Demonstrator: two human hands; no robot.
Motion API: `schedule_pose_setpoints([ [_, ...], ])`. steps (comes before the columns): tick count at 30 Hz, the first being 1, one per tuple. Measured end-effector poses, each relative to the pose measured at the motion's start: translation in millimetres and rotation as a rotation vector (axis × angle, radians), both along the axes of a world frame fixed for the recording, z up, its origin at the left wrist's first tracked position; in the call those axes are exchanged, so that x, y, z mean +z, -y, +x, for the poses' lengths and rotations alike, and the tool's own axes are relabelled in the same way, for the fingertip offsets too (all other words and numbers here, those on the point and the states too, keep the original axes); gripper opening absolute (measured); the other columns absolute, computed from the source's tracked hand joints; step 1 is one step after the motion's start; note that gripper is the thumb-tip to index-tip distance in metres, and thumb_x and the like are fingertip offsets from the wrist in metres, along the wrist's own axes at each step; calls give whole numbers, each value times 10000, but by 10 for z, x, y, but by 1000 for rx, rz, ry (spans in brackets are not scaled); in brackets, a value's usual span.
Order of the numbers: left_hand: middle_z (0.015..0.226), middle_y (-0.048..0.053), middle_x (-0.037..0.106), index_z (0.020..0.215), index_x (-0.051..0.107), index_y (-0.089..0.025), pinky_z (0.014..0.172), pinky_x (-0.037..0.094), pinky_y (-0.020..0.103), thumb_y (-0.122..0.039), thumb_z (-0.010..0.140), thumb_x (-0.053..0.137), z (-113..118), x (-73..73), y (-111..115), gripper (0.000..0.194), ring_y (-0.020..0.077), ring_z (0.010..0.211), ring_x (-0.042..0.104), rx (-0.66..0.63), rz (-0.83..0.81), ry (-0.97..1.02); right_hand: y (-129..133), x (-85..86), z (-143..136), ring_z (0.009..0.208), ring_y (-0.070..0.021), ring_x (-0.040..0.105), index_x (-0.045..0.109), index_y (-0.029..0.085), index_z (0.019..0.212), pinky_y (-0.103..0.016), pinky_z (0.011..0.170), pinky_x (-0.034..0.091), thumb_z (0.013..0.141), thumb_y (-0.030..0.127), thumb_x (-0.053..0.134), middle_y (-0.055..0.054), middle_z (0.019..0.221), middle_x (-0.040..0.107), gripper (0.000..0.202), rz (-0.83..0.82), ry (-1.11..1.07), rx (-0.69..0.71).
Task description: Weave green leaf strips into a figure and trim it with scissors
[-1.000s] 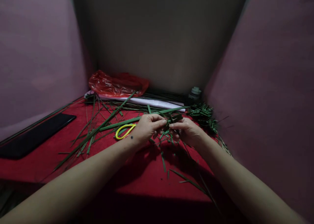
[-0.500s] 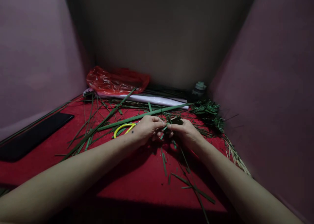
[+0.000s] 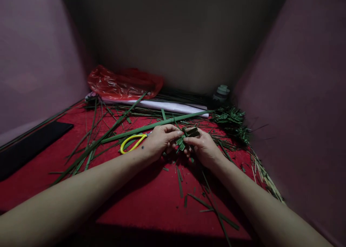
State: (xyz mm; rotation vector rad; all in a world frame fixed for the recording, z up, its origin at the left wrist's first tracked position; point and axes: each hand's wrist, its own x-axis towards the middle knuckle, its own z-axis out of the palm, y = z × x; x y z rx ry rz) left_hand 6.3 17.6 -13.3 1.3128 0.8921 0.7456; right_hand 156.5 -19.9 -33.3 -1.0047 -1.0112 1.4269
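Between my two hands is a small folded piece of green leaf strips (image 3: 181, 142), with short ends sticking out of it. My left hand (image 3: 163, 140) pinches its left side between thumb and fingers. On the other side my right hand (image 3: 202, 144) grips it, thumb on top, and a dark folded end shows above that thumb. A long thin strip (image 3: 212, 196) trails from below my right hand toward the front edge. Yellow-handled scissors (image 3: 132, 142) lie beside my left wrist, their blades mostly hidden.
Long green leaf strips (image 3: 151, 126) cross the red cloth (image 3: 151, 200). Behind them lie a white roll (image 3: 167, 107) and a red plastic bag (image 3: 124, 83). A bottle (image 3: 221, 93) and a heap of woven leaf pieces (image 3: 229, 122) are back right. A black flat object (image 3: 35, 146) sits left.
The folded leaf piece has turned in my fingers, so more of its lighter green face shows. Both hands stay close together on it. The view has shifted slightly.
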Motion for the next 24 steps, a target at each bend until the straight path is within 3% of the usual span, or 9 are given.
schedule_pose_setpoints([
  [3, 416, -54, 486, 696, 527, -154, 304, 270, 158, -309, 711, 617, 8, -15, -6, 180, 50, 301, 389, 4, -49, 19, 20, 11, -5, 396, -120, 512, 501, 232, 961, -225, 347, 379, 640, 210, 650, 39, 611, 588, 355, -2, -17, 20],
  [7, 419, -44, 491, 652, 517, -149, 305, 281, 166, -268, 707, 609, 16, -44, 11, 160, 56, 317, 395, -21, -141, 54, 36, 19, -9, 468, -124, 561, 547, 201, 901, -239, 446, 443, 634, 203, 665, 14, 630, 625, 291, 29, -31, -1],
  [12, 377, -53, 447, 608, 490, -155, 298, 233, 175, -263, 711, 598, 3, -74, 34, 184, 51, 292, 338, -41, -99, 8, 36, 4, -23, 472, -123, 561, 579, 181, 881, -247, 472, 453, 591, 141, 672, 10, 607, 626, 307, -43, -28, -19],
  [19, 417, -39, 492, 645, 512, -157, 290, 249, 182, -275, 727, 581, -13, -39, 36, 159, 59, 287, 350, -66, -79, -46, 24, -41, -17, 445, -131, 558, 558, 183, 861, -247, 438, 436, 587, 156, 670, 2, 596, 628, 297, -91, -56, 1],
  [24, 438, -25, 511, 626, 503, -148, 298, 242, 178, -255, 736, 569, 0, -32, 37, 168, 54, 301, 357, -59, -64, -60, 40, 20, -25, 417, -117, 539, 559, 175, 810, -224, 408, 407, 566, 130, 662, 22, 542, 602, 269, -126, -31, -22],
])
